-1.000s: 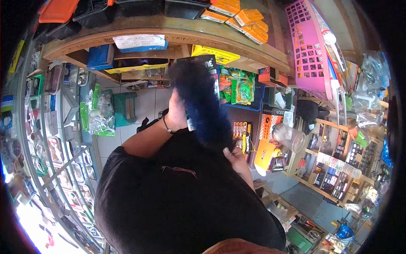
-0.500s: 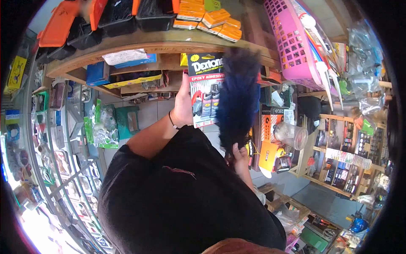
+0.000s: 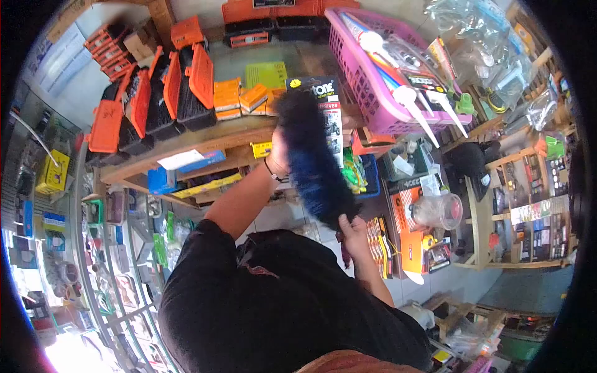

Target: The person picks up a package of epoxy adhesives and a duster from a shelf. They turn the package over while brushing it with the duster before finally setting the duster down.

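Observation:
My right hand (image 3: 354, 234) is closed around the handle end of a fluffy dark blue duster (image 3: 315, 165), which slants up and to the left. Held up in my left hand (image 3: 281, 154) is a carded epoxy adhesive pack (image 3: 334, 127), black at the top with white and red below. The duster lies across the front of the pack and covers much of it. It also hides most of my left fingers, while the wrist with a dark band shows.
Beyond the pack runs a wooden shelf (image 3: 186, 142) with black and orange bins (image 3: 198, 81) and small orange boxes (image 3: 227, 96). A pink basket (image 3: 356, 68) of nozzled tubes stands at the right. Glass display shelving (image 3: 118, 248) lines the left side.
My left hand has raised the adhesive pack toward the shelf's front edge. The duster has swung left across the pack, and the view has tilted up to show more of the shelf top.

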Available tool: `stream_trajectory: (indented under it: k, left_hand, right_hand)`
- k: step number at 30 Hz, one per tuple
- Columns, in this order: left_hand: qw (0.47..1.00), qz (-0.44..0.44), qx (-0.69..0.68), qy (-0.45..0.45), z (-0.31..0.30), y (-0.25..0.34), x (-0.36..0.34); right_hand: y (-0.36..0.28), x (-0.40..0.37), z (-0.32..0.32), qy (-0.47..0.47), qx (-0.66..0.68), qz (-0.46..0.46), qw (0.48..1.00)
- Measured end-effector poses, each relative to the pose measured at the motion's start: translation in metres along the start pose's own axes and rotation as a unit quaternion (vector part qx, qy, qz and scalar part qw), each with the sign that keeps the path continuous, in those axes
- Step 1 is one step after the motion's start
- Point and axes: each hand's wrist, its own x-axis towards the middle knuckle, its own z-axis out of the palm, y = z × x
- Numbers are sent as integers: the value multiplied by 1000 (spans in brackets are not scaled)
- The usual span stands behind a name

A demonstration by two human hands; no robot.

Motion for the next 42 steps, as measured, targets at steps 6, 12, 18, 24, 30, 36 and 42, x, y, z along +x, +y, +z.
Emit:
stream_trajectory:
  k: [6, 12, 18, 24, 30, 36, 42]
  left_hand:
    - [994, -15, -14, -105, -10, 4, 28]
    - [999, -30, -31, -7, -43, 10, 55]
    - [986, -66, -81, -129, -42, 11, 55]
    - [993, -31, 15, -113, -26, 2, 52]
    - [999, 5, 4, 43, -56, -4, 53]
    - [997, -4, -21, -69, -64, -1, 52]
    - [996, -40, 58, -54, -31, 10, 54]
  right_hand:
    - [-5, 32, -4, -78, -8, -32, 996]
    - [-7, 51, -5, -43, 89, -31, 995]
    - [-4, 57, -3, -26, 78, -16, 996]
    - [9, 71, -7, -78, -11, -49, 996]
    - [14, 75, -2, -25, 100, -16, 995]
    - [24, 71, -6, -54, 23, -57, 997]
    - [19, 67, -11, -113, 17, -35, 993]
